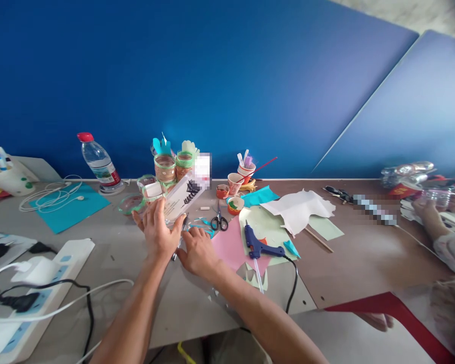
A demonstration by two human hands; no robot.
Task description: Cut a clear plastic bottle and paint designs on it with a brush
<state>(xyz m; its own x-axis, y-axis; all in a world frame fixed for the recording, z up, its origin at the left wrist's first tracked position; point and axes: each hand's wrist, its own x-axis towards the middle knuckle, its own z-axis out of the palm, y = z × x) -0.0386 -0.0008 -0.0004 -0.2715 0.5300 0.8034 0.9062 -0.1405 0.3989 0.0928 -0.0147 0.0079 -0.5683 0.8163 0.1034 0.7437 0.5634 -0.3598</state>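
Observation:
My left hand [160, 230] has its fingers stretched forward and its thumb apart. Between its index finger and thumb shows the near end of a slanted white box with a black leaf print [185, 197]; whether the hand grips it is hard to tell. A slim dark-ended pen [181, 235] lies between my two hands, close to the left thumb. My right hand [199, 251] rests low on the table, fingers curled at the pen. Just beyond are black scissors [219, 222] and blue paper scraps [207, 222]. Decorated paper cups [165, 169] stand behind the box.
A blue glue gun [263, 246] lies on green and pink paper, its cord running to the table's front edge. Left are a water bottle [103, 169], earphones [56, 197] and a power strip [56, 283]. At right, another person's hand [428, 217] is among clear plastic items.

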